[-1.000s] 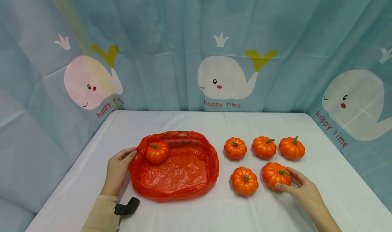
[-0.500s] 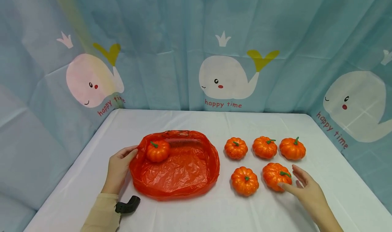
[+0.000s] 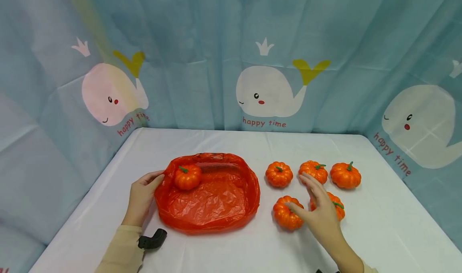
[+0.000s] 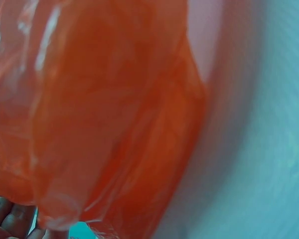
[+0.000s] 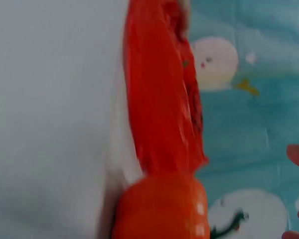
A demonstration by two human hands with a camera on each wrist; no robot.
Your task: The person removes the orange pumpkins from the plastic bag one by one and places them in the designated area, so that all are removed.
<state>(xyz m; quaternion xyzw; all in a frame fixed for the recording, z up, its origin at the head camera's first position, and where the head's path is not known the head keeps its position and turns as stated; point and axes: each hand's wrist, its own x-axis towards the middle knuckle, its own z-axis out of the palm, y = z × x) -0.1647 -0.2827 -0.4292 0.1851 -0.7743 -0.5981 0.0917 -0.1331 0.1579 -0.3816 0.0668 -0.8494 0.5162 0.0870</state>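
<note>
A red plastic bag (image 3: 213, 205) lies spread open on the white table. My left hand (image 3: 142, 197) pinches its left rim; in the left wrist view the bag (image 4: 114, 99) covers much of the picture. Inside, at the back left, sits a small orange pumpkin (image 3: 188, 177). My right hand (image 3: 321, 213) hovers with fingers spread and holds nothing. Just beyond its thumb is the front-left pumpkin (image 3: 285, 220); the hand partly hides the front-right pumpkin (image 3: 338, 209). The right wrist view shows a pumpkin (image 5: 162, 209) in front of the bag.
Behind the right hand stands a row of pumpkins: a left one (image 3: 279, 174), a middle one (image 3: 312, 169) and a right one (image 3: 345, 176). A blue curtain (image 3: 187, 92) with whale prints encloses the table. A black strap piece (image 3: 153, 239) sits at the left wrist.
My right hand has let go of the front-right pumpkin and moved left, over toward the front-left one. The pumpkin stays on the table. My left hand keeps its hold on the bag.
</note>
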